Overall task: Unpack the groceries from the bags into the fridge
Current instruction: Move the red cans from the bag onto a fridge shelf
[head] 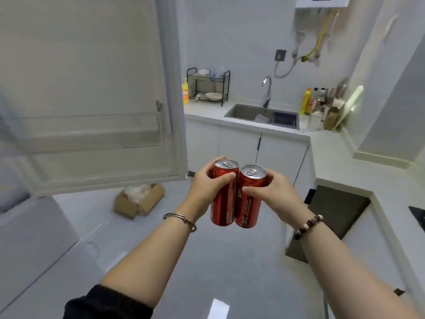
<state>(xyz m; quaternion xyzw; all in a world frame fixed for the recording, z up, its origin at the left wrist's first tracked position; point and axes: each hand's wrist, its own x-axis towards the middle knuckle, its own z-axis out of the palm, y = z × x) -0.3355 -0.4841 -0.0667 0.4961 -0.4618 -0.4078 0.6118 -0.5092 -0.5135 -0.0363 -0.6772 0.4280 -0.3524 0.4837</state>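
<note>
I see both hands held out in front, each one gripping a red can. The left hand [207,183] has its fingers and thumb curled round the upper part of the left can [222,203]. The right hand [270,187] grips the right can [249,206] in the same way. Both cans are nearly upright, silver tops and pull tabs facing me, and they touch side by side in mid-air above the floor [218,261].

The cans are outside the fridge, just right of and a little below the bottom corner of the open fridge door [92,65], which fills the upper left of my view. A door shelf [92,132] runs across its inner face.

A bangle [181,218] sits on the left wrist and a bead bracelet [308,226] on the right.

Past the door's lower edge, an open box [147,203] lies on the floor with something pale and crumpled inside. Further back, the counter [202,109] holds a sink [243,110] with a tap [266,90], a black rack [207,86] and a yellow bottle [185,92] just left of the rack.
</note>
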